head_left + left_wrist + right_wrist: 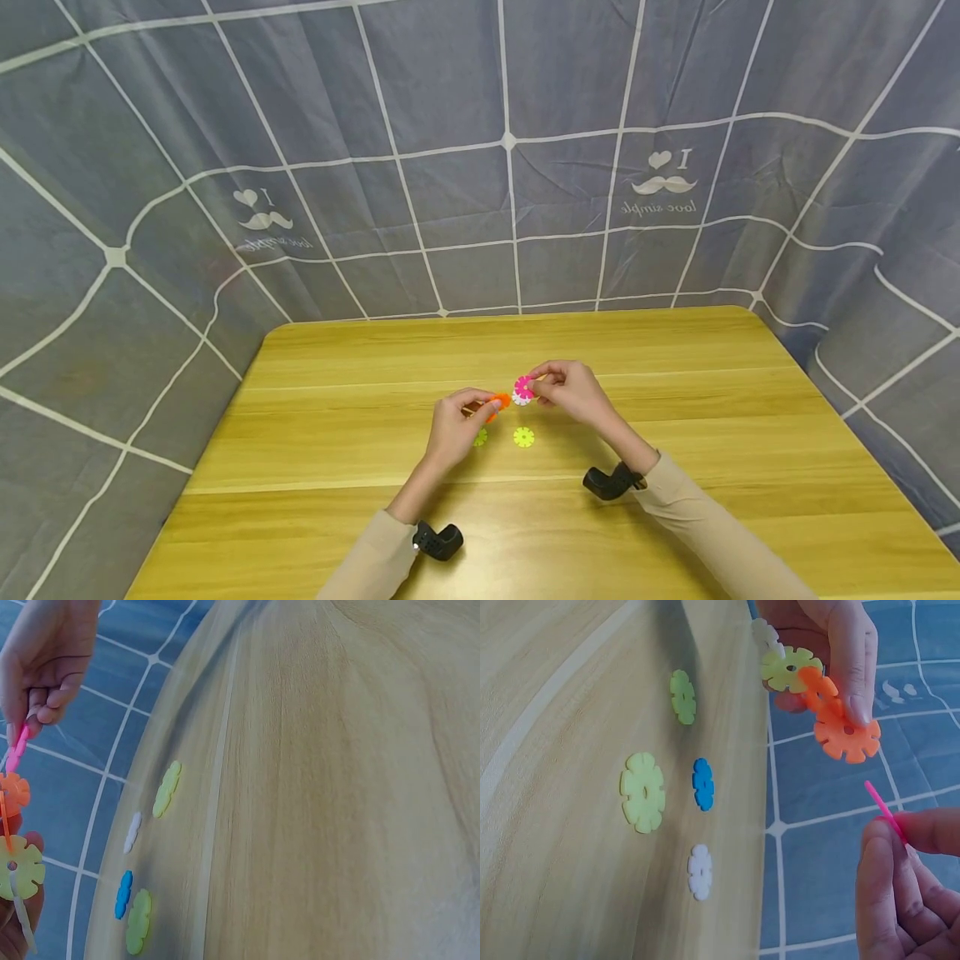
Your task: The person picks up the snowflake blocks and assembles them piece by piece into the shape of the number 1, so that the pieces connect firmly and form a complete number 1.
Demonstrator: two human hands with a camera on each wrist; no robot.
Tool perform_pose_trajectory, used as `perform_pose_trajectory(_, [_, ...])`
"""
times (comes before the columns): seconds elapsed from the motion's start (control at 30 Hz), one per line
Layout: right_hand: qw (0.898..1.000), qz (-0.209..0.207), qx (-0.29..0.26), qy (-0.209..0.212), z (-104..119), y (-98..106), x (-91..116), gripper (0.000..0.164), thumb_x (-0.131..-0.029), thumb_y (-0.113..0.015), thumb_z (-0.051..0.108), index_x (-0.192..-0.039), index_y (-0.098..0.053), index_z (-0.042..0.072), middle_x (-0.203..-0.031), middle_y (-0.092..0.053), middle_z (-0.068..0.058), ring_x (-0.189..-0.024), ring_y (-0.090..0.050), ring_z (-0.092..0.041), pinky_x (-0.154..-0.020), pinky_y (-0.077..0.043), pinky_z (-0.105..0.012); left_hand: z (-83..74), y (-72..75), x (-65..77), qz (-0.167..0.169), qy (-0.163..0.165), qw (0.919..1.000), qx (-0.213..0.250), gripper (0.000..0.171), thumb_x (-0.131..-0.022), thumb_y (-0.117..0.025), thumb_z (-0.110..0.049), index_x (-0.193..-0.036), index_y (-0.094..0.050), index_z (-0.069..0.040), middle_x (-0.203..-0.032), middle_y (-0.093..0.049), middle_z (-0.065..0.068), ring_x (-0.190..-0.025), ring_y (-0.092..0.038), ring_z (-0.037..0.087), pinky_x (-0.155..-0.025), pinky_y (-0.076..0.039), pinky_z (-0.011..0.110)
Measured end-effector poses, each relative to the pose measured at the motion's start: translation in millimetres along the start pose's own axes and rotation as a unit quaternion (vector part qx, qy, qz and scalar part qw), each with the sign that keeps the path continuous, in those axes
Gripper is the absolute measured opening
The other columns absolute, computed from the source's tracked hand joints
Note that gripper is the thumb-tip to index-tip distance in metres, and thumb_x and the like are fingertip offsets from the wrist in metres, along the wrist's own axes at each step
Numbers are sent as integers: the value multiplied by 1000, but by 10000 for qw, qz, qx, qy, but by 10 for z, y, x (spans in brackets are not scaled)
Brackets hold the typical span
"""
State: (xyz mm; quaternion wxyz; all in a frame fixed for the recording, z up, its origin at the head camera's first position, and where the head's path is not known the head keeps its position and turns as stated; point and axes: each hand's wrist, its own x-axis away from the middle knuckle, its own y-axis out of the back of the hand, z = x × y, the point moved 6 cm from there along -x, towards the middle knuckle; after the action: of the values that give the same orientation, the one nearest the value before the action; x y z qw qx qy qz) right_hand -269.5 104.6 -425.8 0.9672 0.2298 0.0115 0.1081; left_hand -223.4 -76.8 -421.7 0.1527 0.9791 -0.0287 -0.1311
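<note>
The worktop (675,358) spreads beneath both arms, and above it the 2 hands face each other, near but not touching. The left hand (453,429) pinches a chain (810,694) of 4 notched discs, thumb on the orange end disc (851,746); the right hand (573,392) pinches 1 pink disc (523,383) between thumb and fingers. From white through yellow to 2 oranges, the chain's long axis points from the left hand towards the right. Loose on the worktop below lie 2 yellow-green discs (634,795), 1 blue disc (703,784) and 1 white disc (700,877). Smallest is the gap: the pink disc sits just beside the orange end disc, to its right and apart, edge-on in the right wrist view where the orange shows its face, so their planes look crossed; whether the notches line up I cannot tell
</note>
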Motion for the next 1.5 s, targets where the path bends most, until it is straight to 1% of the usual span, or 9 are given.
perform_pose_trajectory(0.13, [9999, 47, -112, 48, 31, -4, 3, 20, -87, -66, 9, -102, -70, -2, -84, -69, -25, -72, -68, -35, -71, -57, -46, 6, -7, -15, -11, 34, 10000, -22, 12, -87, -69, -6, -93, -73, 3, -89, -73, 18, -73, -66, 28, -55, -47, 16])
perform_pose_trajectory(0.37, [9995, 183, -178, 190, 53, -36, -15, 20, -87, -66, 9, -102, -70, -5, -80, -69, -22, -71, -68, -35, -70, -57, -47, 347, -81, -107, -139, -27, 9998, -138, 13, -87, -71, -12, -94, -75, -2, -89, -73, 15, -75, -68, 30, -55, -46, 16])
perform_pose_trajectory(0.43, [9995, 204, -178, 188, 51, -52, -19, 21, -87, -66, 9, -102, -71, -4, -80, -69, -23, -72, -68, -37, -71, -57, -48, 351, -81, -110, -158, -109, 9997, -150, 12, -86, -71, -14, -93, -75, -5, -88, -74, 12, -75, -68, 26, -56, -47, 16])
perform_pose_trajectory(0.63, [9994, 243, -164, 185, 46, -83, -28, 21, -87, -65, 9, -101, -71, -5, -82, -69, -26, -75, -67, -41, -70, -57, -47, 299, -67, -97, -175, -406, 9986, -272, 10, -86, -72, -17, -90, -76, -9, -88, -74, 6, -74, -66, 16, -61, -51, 19])
perform_pose_trajectory(0.77, [9993, 251, -241, 114, 47, -88, -36, 20, -87, -66, 10, -99, -71, -5, -77, -70, -19, -71, -68, -35, -70, -58, -47, 228, -55, -81, -319, -882, 9941, -548, 10, -86, -72, -16, -90, -76, -7, -89, -74, 6, -76, -68, 15, -66, -54, 22])
perform_pose_trajectory(1.0, [9977, 406, -545, 41, 81, -101, -43, 23, -87, -66, 8, -100, -68, -11, -75, -72, -9, -57, -63, -7, -64, -59, -37, 110, -31, -46, -890, -1735, 9768, -888, 6, -81, -76, -8, -85, -78, -4, -87, -76, 8, -84, -70, 21, -73, -56, 31])
perform_pose_trajectory(1.17, [9951, 438, -881, 16, 96, -112, -43, 25, -87, -64, 4, -103, -66, -14, -70, -68, -2, -57, -61, -6, -60, -57, -27, 30, -34, -24, -1303, -2224, 9612, -984, 7, -80, -76, -8, -85, -78, -4, -86, -76, 8, -78, -69, 20, -67, -56, 28])
perform_pose_trajectory(1.3, [9944, 351, -994, -26, 112, -108, -27, 24, -85, -64, 3, -102, -66, -14, -69, -67, 1, -58, -61, -8, -59, -56, -23, -8, -33, -18, -1441, -2390, 9550, -1007, 7, -79, -77, -8, -85, -78, -3, -85, -76, 8, -76, -69, 20, -66, -56, 27])
perform_pose_trajectory(1.5, [9950, 338, -943, -12, 138, -106, -8, 23, -86, -64, 4, -100, -66, -13, -70, -68, 0, -57, -62, -8, -60, -57, -27, -16, -40, -15, -1425, -2350, 9559, -1032, 5, -79, -77, -5, -83, -78, -4, -83, -76, 9, -75, -69, 20, -65, -56, 27])
